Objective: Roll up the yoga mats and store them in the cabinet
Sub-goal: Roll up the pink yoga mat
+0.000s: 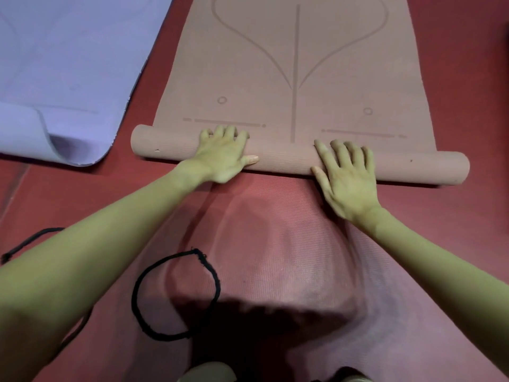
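Observation:
A tan yoga mat with printed guide lines lies on the red floor, stretching away from me. Its near end is wound into a roll that runs from left to right. My left hand presses on the roll left of its middle, fingers draped over the top. My right hand lies flat on the roll right of the middle, fingers spread. A lilac yoga mat lies unrolled at the upper left, its near corner curled up.
A black elastic loop lies on the red floor mat between my forearms. Another black strap shows at the left edge. My knees are at the bottom edge of the view.

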`<action>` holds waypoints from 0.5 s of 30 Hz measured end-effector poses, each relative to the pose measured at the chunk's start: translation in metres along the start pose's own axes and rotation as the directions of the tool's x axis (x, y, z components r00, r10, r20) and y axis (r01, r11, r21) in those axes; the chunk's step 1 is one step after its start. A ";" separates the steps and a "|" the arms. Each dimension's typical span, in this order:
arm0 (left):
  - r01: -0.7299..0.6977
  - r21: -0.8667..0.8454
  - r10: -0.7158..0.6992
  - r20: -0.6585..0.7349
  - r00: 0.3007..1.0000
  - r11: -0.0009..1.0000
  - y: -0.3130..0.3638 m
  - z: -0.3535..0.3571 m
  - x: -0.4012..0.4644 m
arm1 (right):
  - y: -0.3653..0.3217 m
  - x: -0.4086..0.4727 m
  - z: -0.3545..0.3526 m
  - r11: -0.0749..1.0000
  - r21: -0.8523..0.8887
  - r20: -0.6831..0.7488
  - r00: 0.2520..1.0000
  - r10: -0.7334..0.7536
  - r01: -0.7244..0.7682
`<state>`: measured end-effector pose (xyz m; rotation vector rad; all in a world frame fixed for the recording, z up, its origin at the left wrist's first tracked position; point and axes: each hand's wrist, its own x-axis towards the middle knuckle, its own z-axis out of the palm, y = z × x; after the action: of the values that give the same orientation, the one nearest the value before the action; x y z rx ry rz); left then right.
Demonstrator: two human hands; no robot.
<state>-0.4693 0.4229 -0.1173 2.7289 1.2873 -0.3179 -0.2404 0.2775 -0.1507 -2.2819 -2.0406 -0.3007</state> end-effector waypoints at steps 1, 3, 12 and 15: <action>-0.003 -0.014 0.003 0.006 1.000 1.000 -0.002 -0.001 0.001 | 0.001 0.004 -0.001 1.000 0.014 0.013 1.000 0.010 -0.010; -0.008 -0.061 0.007 -0.013 1.000 0.998 -0.003 -0.001 0.001 | 0.001 0.014 0.000 0.999 0.038 0.035 0.999 0.028 -0.029; -0.011 0.015 0.014 -0.241 0.970 1.000 0.005 0.018 -0.008 | 0.015 0.052 -0.007 0.999 0.046 0.123 0.992 -0.028 0.023; 0.033 0.041 -0.023 -0.204 0.979 0.999 0.006 0.013 0.001 | 0.016 0.055 -0.007 0.998 0.056 0.122 0.992 -0.020 0.013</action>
<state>-0.4661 0.4176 -0.1297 2.8452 1.3833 -0.0706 -0.2200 0.3282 -0.1322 -2.3061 -2.0967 -0.1056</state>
